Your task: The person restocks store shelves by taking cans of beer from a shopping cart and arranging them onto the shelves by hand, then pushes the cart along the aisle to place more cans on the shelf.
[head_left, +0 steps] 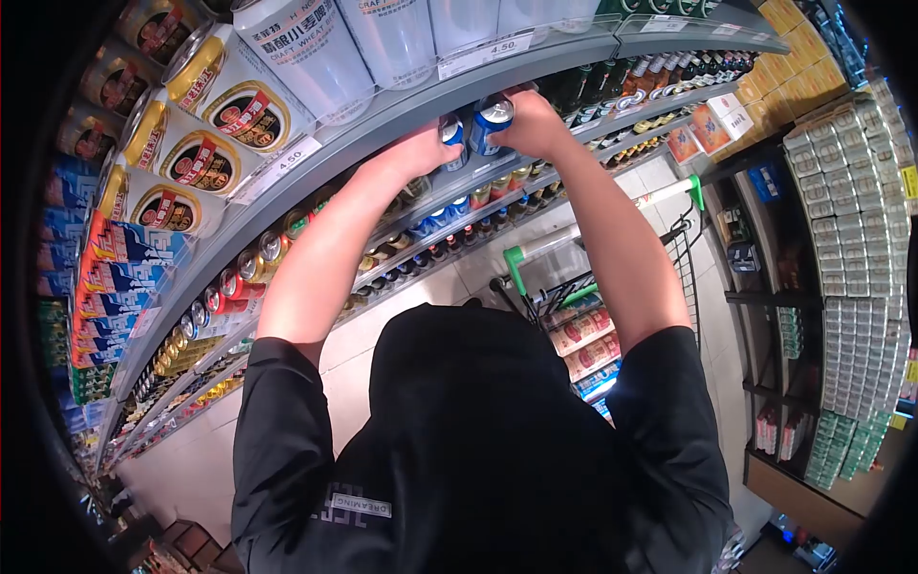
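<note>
Grasping a blue can (453, 130), the left hand (426, 153) is near the right hand (537, 124), which grips a second can (492, 121), below the upper shelf (392, 105)

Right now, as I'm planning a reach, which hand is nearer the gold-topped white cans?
Left. The left hand, holding a blue can, is to the right of the gold-topped white cans; the right hand, at a second blue can, is farther right.

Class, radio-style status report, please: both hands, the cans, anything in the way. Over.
Left hand gripping left blue can. Right hand gripping right blue can. Cans side by side; lifted or standing unclear. Possible obstruction: upper shelf edge.
</note>
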The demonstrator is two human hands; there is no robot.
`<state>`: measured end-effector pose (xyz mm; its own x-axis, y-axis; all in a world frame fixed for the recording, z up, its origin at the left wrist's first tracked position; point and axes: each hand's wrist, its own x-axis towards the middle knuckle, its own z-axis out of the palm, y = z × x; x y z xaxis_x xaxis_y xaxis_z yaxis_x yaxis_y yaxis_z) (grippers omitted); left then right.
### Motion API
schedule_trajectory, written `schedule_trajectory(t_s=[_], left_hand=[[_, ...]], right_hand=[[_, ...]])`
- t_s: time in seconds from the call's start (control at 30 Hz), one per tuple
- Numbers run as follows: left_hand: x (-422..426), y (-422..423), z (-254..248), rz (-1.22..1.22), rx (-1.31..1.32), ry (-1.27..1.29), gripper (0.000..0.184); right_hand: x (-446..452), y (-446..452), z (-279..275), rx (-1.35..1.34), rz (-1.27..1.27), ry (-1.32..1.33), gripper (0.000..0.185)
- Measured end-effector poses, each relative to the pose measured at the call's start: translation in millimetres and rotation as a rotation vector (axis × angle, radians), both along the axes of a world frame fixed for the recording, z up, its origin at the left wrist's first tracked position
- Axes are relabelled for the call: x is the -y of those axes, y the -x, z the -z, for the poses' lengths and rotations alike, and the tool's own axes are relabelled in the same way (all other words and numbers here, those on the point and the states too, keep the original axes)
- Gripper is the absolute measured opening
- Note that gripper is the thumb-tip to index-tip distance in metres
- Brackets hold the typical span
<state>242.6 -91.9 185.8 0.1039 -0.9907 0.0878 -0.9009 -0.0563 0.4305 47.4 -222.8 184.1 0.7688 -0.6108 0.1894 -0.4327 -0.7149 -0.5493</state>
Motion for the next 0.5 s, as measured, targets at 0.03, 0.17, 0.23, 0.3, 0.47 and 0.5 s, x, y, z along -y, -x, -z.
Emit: schedule_trajectory(t_s=[0.03, 0.17, 0.23, 0.3, 0.47, 0.5], left_hand=[[2, -3, 9, 0.006, 0.028, 0.041, 0.075], [3, -9, 15, 0.011, -0.07, -0.063, 0.079], [-2, -8, 13, 0.005, -0.035, -0.035, 0.079], [-5, -7, 12, 0.001, -0.023, -0.05, 0.079], [-2, -8, 13, 0.024, -0.031, -0.059, 0.079], [-2, -7, 14, 0.02, -0.023, -0.05, 0.078]], right_hand=[[2, -2, 7, 0.015, -0.026, -0.02, 0.075], [7, -12, 27, 0.026, -0.055, -0.111, 0.078], [7, -15, 28, -0.012, -0.051, -0.124, 0.079], [5, -17, 28, -0.04, -0.066, -0.15, 0.079], [7, -24, 28, -0.102, -0.102, -0.181, 0.08], [8, -25, 30, -0.1, -0.109, -0.185, 0.08]])
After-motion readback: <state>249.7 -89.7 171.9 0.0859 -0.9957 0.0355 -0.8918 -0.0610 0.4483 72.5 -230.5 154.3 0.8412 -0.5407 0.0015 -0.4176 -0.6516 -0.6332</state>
